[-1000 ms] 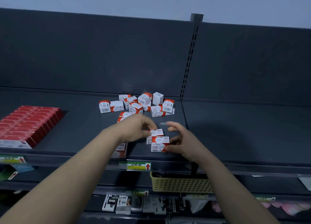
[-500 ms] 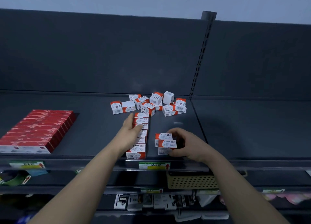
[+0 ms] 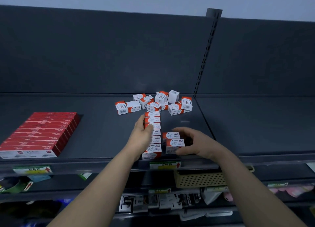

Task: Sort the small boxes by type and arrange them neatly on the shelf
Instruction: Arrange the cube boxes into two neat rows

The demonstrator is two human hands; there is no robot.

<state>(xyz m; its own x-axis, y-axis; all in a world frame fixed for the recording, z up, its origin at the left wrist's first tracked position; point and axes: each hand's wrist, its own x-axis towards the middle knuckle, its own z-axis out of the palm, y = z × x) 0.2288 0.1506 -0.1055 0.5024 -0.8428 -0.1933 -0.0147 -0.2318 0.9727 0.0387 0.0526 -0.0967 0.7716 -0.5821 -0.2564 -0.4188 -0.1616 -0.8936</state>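
Note:
A front-to-back row of red-and-white paper-clip boxes (image 3: pixel 154 133) stands on the dark shelf (image 3: pixel 102 141). My left hand (image 3: pixel 141 134) lies flat against the row's left side, fingers together, thumb over the boxes. A shorter second row of the same boxes (image 3: pixel 173 142) sits just to its right. My right hand (image 3: pixel 190 141) cups that short row from the right, thumb under the front box. A loose heap of the same small boxes (image 3: pixel 156 102) lies at the back of the shelf.
Flat red boxes (image 3: pixel 42 133) are laid in a neat block at the shelf's left. An upright slotted post (image 3: pixel 207 56) divides the shelf bays. Below hang price labels (image 3: pixel 164 165), a beige perforated basket (image 3: pixel 199 179) and other packaged goods (image 3: pixel 158 203).
My left hand moved off the short row and now presses the long row's left side. My right hand closed in around the short row. The view has shifted.

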